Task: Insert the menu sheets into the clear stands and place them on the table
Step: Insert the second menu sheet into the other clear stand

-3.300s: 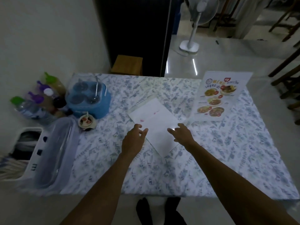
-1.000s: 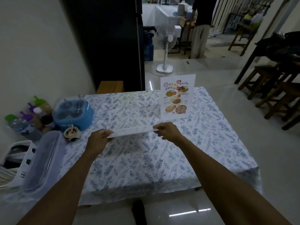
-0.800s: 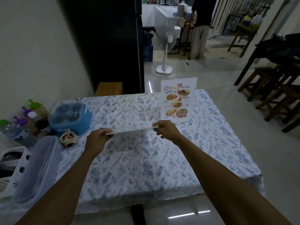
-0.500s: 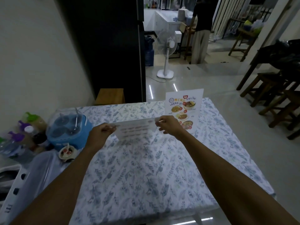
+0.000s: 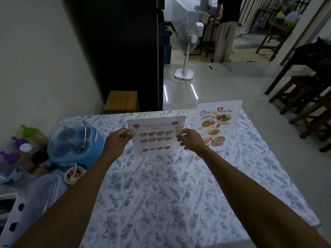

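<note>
Nearest, the left hand (image 5: 119, 140) and right hand (image 5: 190, 140) are seen with fingers pinched on the side edges of the Chinese food menu stand (image 5: 156, 136), which is held upright between them — its foot at or just above the tablecloth (image 5: 161, 194); contact cannot be told. Beyond the right fingers, just beside them, a second menu stand (image 5: 217, 125) is already placed. If released while tilted, the held stand could tip — or be knocked into its neighbour.
</note>
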